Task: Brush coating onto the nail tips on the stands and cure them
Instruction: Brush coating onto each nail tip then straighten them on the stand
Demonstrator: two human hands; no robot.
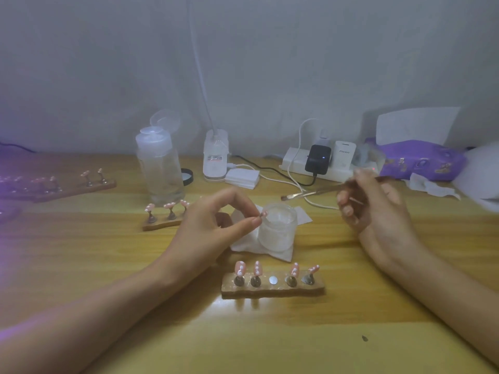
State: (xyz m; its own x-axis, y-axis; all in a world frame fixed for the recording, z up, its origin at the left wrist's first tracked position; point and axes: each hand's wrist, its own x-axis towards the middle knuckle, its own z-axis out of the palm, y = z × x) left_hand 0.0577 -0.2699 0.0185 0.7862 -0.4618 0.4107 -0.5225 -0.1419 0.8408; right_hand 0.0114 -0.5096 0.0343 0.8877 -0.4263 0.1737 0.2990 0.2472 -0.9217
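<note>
A wooden stand (272,290) near me holds several pink nail tips on metal pegs; its middle magnet spot (273,279) is bare. My left hand (213,225) pinches one pegged nail tip (263,214) between thumb and forefinger, just left of a frosted jar (278,228). My right hand (375,206) grips a thin brush (305,194), its bristles pointing left above the jar. A second stand (162,222) with three tips sits behind my left hand. A third stand (70,188) lies at far left in violet light.
The jar rests on a white wipe (259,247). At the back stand a clear bottle (159,168), a lamp base (215,157), a power strip with chargers (318,163) and cables, and a purple tissue pack (421,160). A black lid (187,176) lies beside the bottle.
</note>
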